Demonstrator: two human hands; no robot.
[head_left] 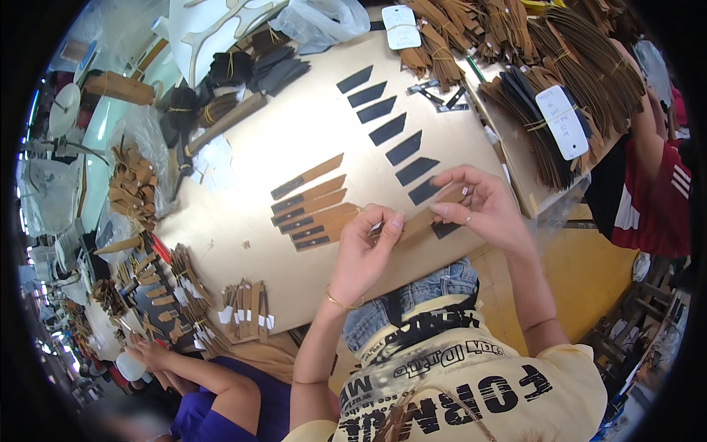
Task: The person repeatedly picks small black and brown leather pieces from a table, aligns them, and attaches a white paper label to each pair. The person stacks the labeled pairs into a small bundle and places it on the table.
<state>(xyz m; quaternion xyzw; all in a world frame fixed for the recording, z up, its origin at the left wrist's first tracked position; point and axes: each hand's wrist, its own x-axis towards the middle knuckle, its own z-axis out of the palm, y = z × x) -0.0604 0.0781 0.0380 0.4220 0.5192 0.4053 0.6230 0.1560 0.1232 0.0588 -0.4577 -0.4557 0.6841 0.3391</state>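
Note:
My left hand [372,239] is closed in a pinch over the near side of the table, its fingertips on one end of a brown leather strip [418,225]. My right hand [479,206] curls around the strip's other end, thumb and fingers together; a brown piece with a tiny white label shows between them. Beyond my hands, black slant-cut pieces [403,147] lie in a diagonal row, the nearest ones partly under my right hand. Left of my left hand, several brown leather strips [324,193] with dark patches at one end lie fanned side by side.
Bundled brown and black strips [526,125] with a white tag [561,122] lie at the right. A hammer [193,140], black bundles [230,68] and a plastic bag [320,23] are at the far left. Tagged strips [247,309] lie near a co-worker's arm [210,376] at lower left.

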